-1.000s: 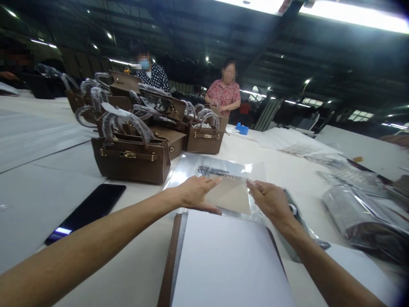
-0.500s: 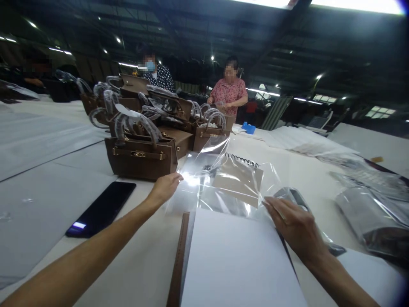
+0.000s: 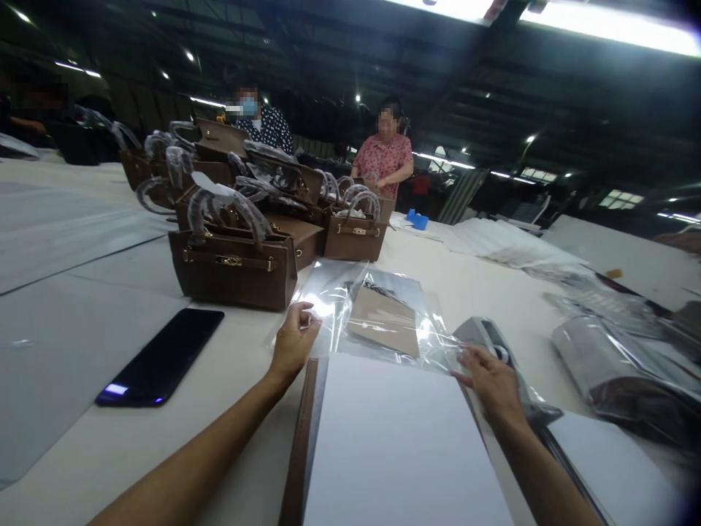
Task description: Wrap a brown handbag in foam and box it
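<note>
A clear plastic sheet [image 3: 333, 329] lies spread over a tan spiral-bound notepad [image 3: 385, 321] on the table in front of me. My left hand [image 3: 297, 337] has its fingers closed on the sheet's near left corner. At the opposite side my right hand [image 3: 489, 374] pinches the near right edge between thumb and fingers. Closer to me, white paper [image 3: 402, 446] rests on a brown leather-like panel [image 3: 299, 446], whose left edge shows. Just beyond my right hand sits a grey device [image 3: 477, 334], partly hidden by that hand.
Brown handbags [image 3: 233, 274] with plastic-wrapped handles crowd the table ahead. A black phone [image 3: 161, 358] lies left of my left arm. Plastic-covered pieces [image 3: 618, 358] lie at right. Two co-workers, one in a pink patterned shirt [image 3: 383, 161], stand across the table.
The plastic sheet, raised and billowing before, now lies flatter over the notepad. My right hand has lowered with its edge, and the view has shifted slightly.
</note>
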### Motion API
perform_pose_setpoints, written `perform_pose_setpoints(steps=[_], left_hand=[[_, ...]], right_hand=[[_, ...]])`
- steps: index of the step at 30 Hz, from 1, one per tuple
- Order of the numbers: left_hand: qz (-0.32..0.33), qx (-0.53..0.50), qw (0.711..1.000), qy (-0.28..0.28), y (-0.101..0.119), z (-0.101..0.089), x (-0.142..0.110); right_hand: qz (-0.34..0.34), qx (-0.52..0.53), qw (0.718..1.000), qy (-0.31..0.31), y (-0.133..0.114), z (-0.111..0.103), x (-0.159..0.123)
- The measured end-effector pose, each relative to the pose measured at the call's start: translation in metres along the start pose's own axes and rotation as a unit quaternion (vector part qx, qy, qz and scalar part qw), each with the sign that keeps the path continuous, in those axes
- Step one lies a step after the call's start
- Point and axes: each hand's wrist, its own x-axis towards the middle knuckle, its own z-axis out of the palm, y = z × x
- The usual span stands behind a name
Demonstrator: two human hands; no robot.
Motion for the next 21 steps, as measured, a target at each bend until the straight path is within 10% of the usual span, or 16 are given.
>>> perform_pose_setpoints(steps=[5,11,21], left_hand=[[0.075,0.283,0.948,-0.128,0.000,-0.008,0.005],[0.037,0.283,0.944,-0.166,0.023,-0.015,0.015],[0.002,0.132,0.980,-0.151,0.071,-0.038,-0.064]], right_hand=[[0.035,0.063,0.997,0.005,-0.003,0.012,-0.002],[-0.031,-0.075,0.997,0.019,-0.037,-0.001,-0.015],[-0.275,-0.109,0.949,0.109,-0.033,-0.017,-0.070]])
